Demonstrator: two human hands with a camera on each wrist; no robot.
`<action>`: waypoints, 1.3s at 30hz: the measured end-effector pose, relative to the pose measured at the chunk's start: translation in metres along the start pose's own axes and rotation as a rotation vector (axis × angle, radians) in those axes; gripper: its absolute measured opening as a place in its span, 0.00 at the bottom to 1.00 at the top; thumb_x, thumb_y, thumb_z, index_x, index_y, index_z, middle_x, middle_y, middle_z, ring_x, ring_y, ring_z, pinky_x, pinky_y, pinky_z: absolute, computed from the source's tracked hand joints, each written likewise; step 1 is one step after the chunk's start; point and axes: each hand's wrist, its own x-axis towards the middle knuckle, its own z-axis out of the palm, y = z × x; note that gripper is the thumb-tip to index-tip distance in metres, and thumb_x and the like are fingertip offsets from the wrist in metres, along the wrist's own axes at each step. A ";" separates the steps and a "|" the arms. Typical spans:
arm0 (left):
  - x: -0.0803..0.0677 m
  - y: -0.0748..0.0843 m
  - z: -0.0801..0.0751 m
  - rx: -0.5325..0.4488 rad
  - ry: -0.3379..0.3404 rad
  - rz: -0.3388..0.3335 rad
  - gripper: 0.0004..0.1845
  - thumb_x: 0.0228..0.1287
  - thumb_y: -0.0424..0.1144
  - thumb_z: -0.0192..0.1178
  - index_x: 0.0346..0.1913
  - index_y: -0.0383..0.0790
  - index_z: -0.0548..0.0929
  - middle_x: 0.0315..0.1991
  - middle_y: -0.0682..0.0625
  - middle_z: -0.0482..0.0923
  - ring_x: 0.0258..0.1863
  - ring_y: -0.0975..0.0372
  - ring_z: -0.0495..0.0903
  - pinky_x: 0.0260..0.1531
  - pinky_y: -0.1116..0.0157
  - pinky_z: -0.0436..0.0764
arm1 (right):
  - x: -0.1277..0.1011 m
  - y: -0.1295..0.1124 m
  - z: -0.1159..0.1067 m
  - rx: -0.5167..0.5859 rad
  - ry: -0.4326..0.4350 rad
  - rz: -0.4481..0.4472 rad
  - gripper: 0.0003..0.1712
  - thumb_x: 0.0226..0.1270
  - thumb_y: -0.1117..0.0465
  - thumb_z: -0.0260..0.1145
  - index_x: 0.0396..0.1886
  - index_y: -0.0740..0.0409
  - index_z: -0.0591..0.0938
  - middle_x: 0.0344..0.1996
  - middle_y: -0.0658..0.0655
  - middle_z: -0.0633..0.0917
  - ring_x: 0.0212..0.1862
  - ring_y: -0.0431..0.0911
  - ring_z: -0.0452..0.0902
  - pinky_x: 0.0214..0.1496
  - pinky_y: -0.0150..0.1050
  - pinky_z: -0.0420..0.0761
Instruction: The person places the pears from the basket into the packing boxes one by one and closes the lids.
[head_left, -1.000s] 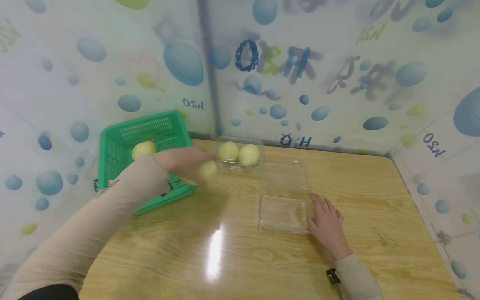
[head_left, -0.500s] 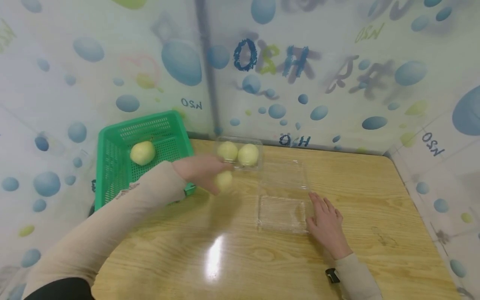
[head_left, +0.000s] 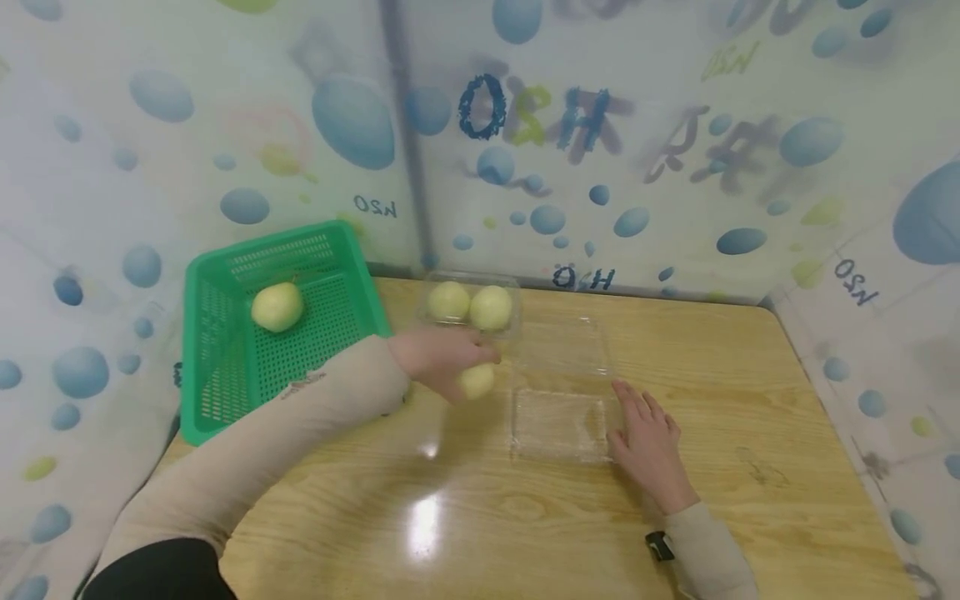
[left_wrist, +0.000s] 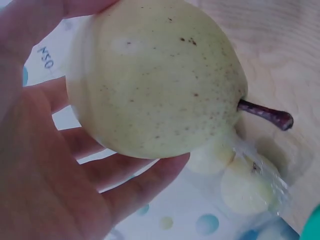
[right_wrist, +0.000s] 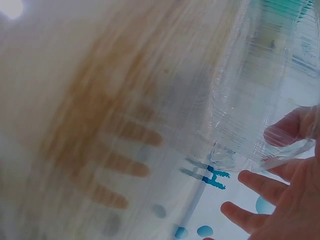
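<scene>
My left hand (head_left: 442, 360) grips a pale yellow-green pear (left_wrist: 160, 85), speckled brown with a dark stem. Its fingers and thumb wrap the fruit above the table, left of an open clear plastic clamshell box (head_left: 558, 427). Base and lid of that box lie spread flat. At its right edge, my right hand (head_left: 651, 446) holds the plastic side; in the right wrist view the thumb (right_wrist: 287, 131) and fingers stand on either side of the wall. Behind the left hand, two pears (head_left: 491, 308) sit in another clear box (head_left: 517, 292).
A green perforated basket (head_left: 197, 358) stands at the left with one pear (head_left: 277, 307) in it. The wooden table (head_left: 525, 533) meets a wall (head_left: 637, 125) printed with blue drops at the back.
My left hand has carried the pear rightward from the basket's edge toward the open box. My right hand stays at the box's side. The head view has shifted slightly.
</scene>
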 end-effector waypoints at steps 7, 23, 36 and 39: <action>0.012 0.016 0.006 0.052 -0.022 0.034 0.39 0.51 0.47 0.72 0.67 0.45 0.70 0.59 0.40 0.71 0.56 0.49 0.73 0.53 0.53 0.76 | 0.000 -0.001 0.001 -0.011 -0.001 0.011 0.38 0.60 0.67 0.56 0.72 0.63 0.61 0.68 0.67 0.65 0.67 0.69 0.53 0.57 0.77 0.52; 0.036 0.040 0.007 0.139 -0.002 0.178 0.42 0.49 0.42 0.75 0.69 0.52 0.69 0.65 0.47 0.67 0.62 0.53 0.67 0.60 0.57 0.70 | 0.000 -0.001 0.001 -0.006 -0.006 0.011 0.38 0.60 0.68 0.57 0.72 0.63 0.60 0.69 0.67 0.64 0.67 0.70 0.53 0.57 0.77 0.51; 0.074 0.061 0.010 0.284 -0.050 0.238 0.46 0.50 0.31 0.71 0.73 0.46 0.61 0.70 0.52 0.62 0.68 0.57 0.60 0.67 0.62 0.60 | 0.000 -0.001 0.001 -0.007 -0.014 0.022 0.38 0.60 0.67 0.57 0.73 0.63 0.60 0.69 0.68 0.64 0.67 0.70 0.53 0.57 0.77 0.51; 0.080 0.067 0.010 0.356 -0.083 0.252 0.42 0.56 0.29 0.67 0.73 0.47 0.60 0.71 0.53 0.60 0.69 0.58 0.58 0.69 0.62 0.57 | 0.001 -0.001 0.001 -0.010 -0.023 0.035 0.38 0.61 0.67 0.57 0.73 0.62 0.59 0.69 0.68 0.63 0.67 0.69 0.52 0.58 0.76 0.51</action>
